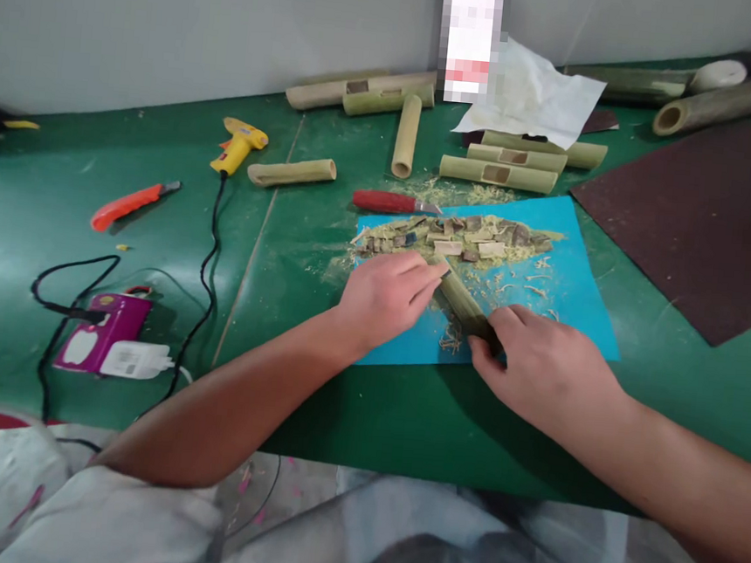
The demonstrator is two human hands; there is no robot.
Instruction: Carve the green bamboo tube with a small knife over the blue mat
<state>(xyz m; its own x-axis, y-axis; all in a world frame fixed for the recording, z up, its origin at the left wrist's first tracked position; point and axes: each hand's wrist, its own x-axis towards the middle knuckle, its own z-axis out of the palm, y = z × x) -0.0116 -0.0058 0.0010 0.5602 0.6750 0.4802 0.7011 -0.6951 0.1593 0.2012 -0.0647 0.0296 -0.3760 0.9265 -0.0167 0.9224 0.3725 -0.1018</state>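
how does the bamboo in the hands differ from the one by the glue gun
The held bamboo piece is darker green, gripped by left hand and right hand over the blue mat; the loose bamboo tube is paler, untouched on the green table. Both are bamboo.

- Plain pale grey wall (175, 19) close behind, matte and unmarked, meeting the far edge of the surface.
- Green-covered surface (41, 200) across nearly the whole view, lightly scuffed and dusty in places.
- Thin straight seam (258, 236) in the green covering, running from the far edge toward the near one.
- Dark brown sheet (702, 222) lying flat on the right side.
- Soft, even light with only faint shadows.
- Below the near edge, a pale pink-flecked floor (253, 481), blurred.
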